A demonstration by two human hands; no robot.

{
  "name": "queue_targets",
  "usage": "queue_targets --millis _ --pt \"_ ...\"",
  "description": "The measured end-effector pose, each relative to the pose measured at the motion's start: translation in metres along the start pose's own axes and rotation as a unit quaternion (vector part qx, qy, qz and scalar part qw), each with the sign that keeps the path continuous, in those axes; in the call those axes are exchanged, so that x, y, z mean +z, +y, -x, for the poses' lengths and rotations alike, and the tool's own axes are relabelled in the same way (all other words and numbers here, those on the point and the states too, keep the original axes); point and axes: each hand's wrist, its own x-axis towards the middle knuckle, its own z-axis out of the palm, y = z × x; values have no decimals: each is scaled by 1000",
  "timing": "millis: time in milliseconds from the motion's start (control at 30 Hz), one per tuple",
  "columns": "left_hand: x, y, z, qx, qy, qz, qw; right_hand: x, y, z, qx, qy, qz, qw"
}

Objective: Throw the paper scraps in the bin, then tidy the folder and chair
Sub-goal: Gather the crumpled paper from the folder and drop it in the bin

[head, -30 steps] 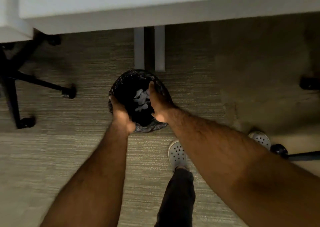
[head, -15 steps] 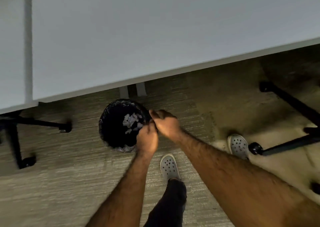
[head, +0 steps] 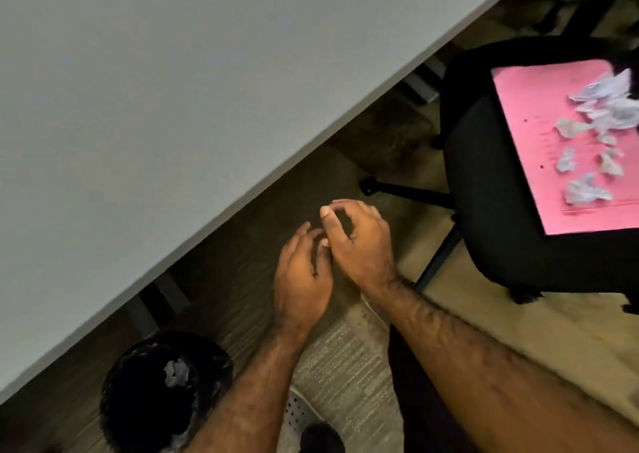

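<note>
A black bin (head: 145,397) lined with a dark bag stands on the carpet at the lower left, with white paper scraps (head: 176,373) inside. At the right a pink folder (head: 539,162) lies on the seat of a black office chair (head: 484,176), and several crumpled white paper scraps (head: 587,190) lie on it. My left hand (head: 302,276) and my right hand (head: 359,241) hang side by side above the floor between bin and chair. Both hold nothing, fingers loosely curled and apart.
A large white desk (head: 173,107) fills the upper left, its edge running diagonally above my hands. A grey desk leg (head: 166,293) stands near the bin. My white perforated shoe (head: 297,414) is beside the bin. The chair's black base arm (head: 404,190) reaches toward my hands.
My hands have left the bin and moved up and to the right, toward the chair. The view has swung right, bringing the chair, pink folder and remaining scraps into sight.
</note>
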Motion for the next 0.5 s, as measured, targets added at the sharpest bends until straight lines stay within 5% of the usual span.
queue_targets --millis 200,367,500 --pt "48 119 -49 162 -51 -32 985 -124 34 -51 6 160 8 987" --pt "103 188 -89 267 -102 -71 956 -226 79 -92 5 213 64 975" --pt "153 234 -118 304 -145 -106 936 -291 133 -117 90 239 124 959"
